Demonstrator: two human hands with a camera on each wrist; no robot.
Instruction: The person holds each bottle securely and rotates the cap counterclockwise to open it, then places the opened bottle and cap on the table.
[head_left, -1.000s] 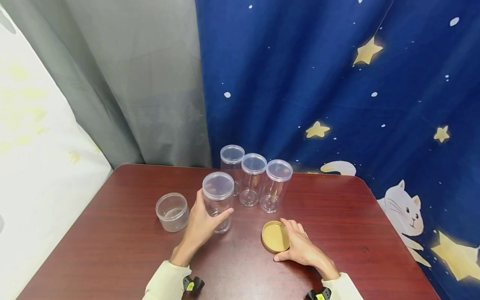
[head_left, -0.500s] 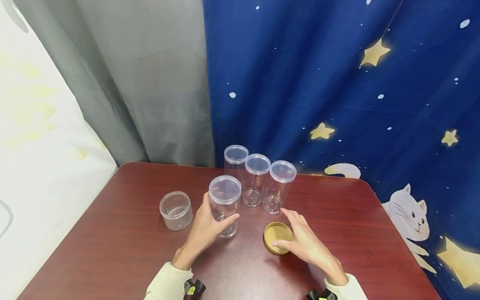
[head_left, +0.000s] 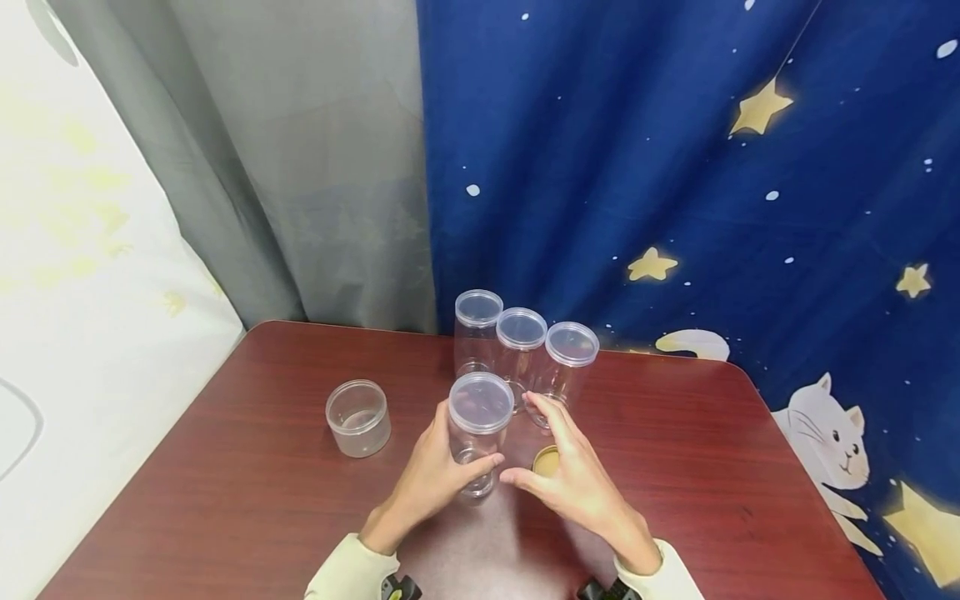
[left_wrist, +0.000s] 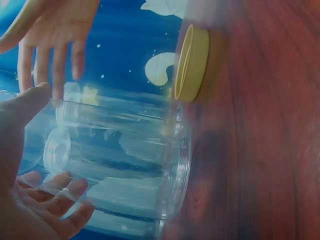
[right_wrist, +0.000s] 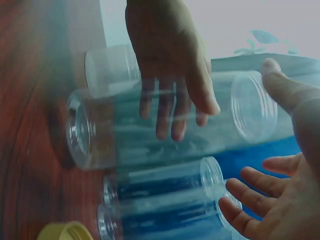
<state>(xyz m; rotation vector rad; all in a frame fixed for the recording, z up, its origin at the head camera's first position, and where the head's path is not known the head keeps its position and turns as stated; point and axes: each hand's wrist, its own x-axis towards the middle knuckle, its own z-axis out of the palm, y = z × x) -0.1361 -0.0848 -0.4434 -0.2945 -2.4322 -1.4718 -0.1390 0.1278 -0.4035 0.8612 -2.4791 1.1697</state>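
My left hand [head_left: 427,475] grips a tall clear plastic jar [head_left: 480,406] with a translucent lid, fingers round the far side and thumb across the front. The jar stands upright, close to the table; I cannot tell whether its base touches. My right hand [head_left: 581,487] is just right of the jar, thumb and fingers spread and holding nothing. In the right wrist view its fingers [right_wrist: 257,190] are apart from the jar's lid end [right_wrist: 255,107]. A gold round lid [head_left: 546,460] lies on the table, partly hidden behind the right hand.
Three more tall clear jars with lids, the left [head_left: 478,310], middle [head_left: 521,328] and right [head_left: 572,344] ones, stand in a row behind. A short, wide clear tub [head_left: 358,421] sits to the left. The red-brown table [head_left: 247,467] ends at a blue curtain [head_left: 600,167].
My right hand has let go of the gold lid and moved up and left towards the jar. The left hand has brought the jar a little right and nearer.
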